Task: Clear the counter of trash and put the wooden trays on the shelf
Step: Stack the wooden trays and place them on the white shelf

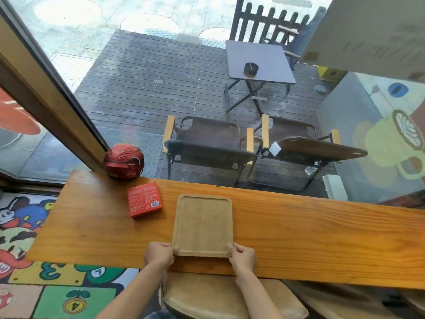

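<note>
A pale wooden tray (pixel 202 223) with a raised rim lies on the long orange wooden counter (pixel 310 236), its near edge lifted slightly above the counter. My left hand (pixel 159 253) grips the tray's near left corner. My right hand (pixel 242 255) grips the near right corner. The tray is empty inside.
A red flat box (pixel 144 199) lies on the counter left of the tray, and a red helmet (pixel 124 160) sits at the counter's far left by the window. A padded stool (pixel 230 295) stands below the counter's near edge. Glass runs along the counter's far side.
</note>
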